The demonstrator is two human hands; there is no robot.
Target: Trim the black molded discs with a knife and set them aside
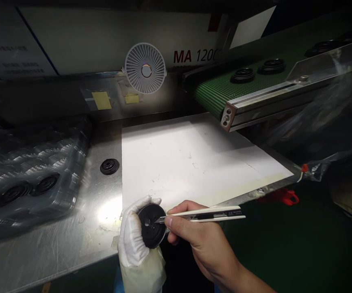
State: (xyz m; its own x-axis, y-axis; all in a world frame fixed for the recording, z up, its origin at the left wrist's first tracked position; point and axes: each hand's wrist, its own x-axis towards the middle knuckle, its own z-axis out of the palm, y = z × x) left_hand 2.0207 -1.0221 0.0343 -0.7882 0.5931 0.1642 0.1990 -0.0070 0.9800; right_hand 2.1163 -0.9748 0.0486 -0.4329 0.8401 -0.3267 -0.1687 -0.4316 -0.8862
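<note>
Pinching a white utility knife (212, 214), the bare right hand (200, 240) sets its blade on a black rubber disc (151, 226) cupped in the gloved left hand (131, 236), bottom center. A scratched steel table (57, 240) spans the left; a green mesh conveyor (221, 91) sits upper right.

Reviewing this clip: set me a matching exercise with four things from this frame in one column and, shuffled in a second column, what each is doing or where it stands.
Things:
1. Bare right hand
2. White-gloved left hand
3. White desk fan
4. Green conveyor belt

States:
A. Holding a utility knife
B. In front of a pale panel
C. Gripping a black round part
D. Carrying black round parts

Right pairs: 1-A, 2-C, 3-B, 4-D
</note>
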